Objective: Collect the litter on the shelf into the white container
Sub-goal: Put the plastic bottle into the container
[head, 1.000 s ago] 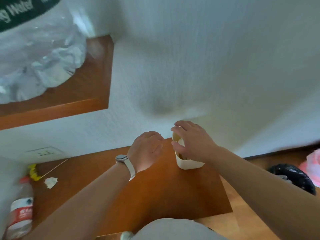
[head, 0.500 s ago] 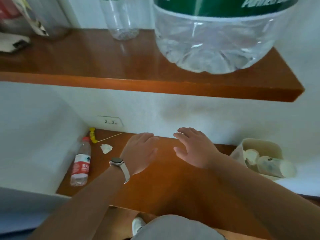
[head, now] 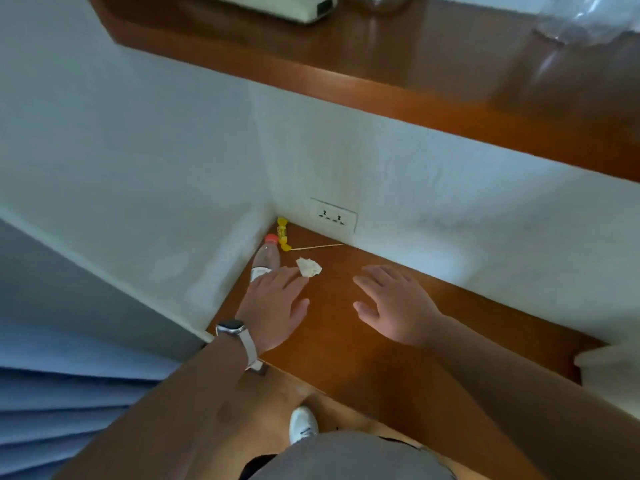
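- My one camera sits on my head, looking forward and steeply down into the corner of the lower shelf [head: 398, 348].
- It is close: my forearms fill the bottom of the frame.
- The upper shelf [head: 433, 64] runs across the top of the frame, my shoe [head: 302, 425] at the bottom center.
- No second view to compare.

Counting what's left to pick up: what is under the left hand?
The left hand covers the lower part of a lying plastic bottle; its fingertips reach the crumpled paper. Anything else beneath the palm is hidden.
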`<act>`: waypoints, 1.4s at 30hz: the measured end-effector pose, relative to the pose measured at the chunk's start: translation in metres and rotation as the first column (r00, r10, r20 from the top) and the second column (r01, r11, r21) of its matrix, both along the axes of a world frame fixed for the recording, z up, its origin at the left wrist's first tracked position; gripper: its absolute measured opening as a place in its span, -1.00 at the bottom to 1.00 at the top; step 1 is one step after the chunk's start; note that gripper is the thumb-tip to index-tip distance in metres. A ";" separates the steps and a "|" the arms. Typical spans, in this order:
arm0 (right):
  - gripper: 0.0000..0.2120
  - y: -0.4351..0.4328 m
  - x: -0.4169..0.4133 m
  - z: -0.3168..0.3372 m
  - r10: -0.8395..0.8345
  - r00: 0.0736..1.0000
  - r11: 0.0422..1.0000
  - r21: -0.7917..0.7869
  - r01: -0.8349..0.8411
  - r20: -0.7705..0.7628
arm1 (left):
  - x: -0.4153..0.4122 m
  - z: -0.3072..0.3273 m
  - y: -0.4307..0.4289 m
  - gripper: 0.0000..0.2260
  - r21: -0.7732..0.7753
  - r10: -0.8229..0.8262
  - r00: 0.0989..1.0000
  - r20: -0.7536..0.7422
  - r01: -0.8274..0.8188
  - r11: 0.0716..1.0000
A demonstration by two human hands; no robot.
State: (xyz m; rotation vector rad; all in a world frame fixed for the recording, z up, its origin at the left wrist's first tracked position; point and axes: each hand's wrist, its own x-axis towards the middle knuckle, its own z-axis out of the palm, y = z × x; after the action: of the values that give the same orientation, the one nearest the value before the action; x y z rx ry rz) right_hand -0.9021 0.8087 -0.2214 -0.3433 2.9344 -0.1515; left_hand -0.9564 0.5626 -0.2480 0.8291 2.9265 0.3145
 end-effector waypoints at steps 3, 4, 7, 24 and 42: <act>-0.45 -0.026 -0.016 -0.016 -0.010 0.999 1.000 0.002 0.009 0.053 | -0.007 -0.013 -0.029 -0.59 -0.026 0.059 0.998 0.006 -0.059 0.998; -0.45 -0.033 -0.021 -0.021 -0.009 0.998 1.000 0.004 0.008 0.066 | -0.010 -0.016 -0.036 -0.59 -0.035 0.072 0.997 0.014 -0.071 0.997; -0.45 -0.048 -0.038 -0.035 -0.030 0.994 1.000 0.002 0.029 0.107 | -0.017 -0.028 -0.049 -0.60 -0.032 0.116 0.993 0.034 -0.115 0.993; -0.49 -0.076 -0.143 -0.115 0.042 0.985 0.998 -0.061 -0.032 0.170 | -0.050 -0.075 -0.032 -0.45 0.011 0.421 0.878 0.229 -0.435 0.900; -0.78 -0.062 -0.107 -0.107 0.013 0.990 0.982 -0.188 0.014 0.143 | -0.037 -0.069 -0.039 -0.34 0.064 0.443 0.824 0.355 -0.494 0.867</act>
State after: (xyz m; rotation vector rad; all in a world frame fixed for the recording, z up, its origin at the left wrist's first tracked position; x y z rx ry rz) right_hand -1.0090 0.7462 -0.3286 -0.3430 2.7838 -0.4373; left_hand -0.9929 0.5235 -0.3173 0.0254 2.7589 0.6493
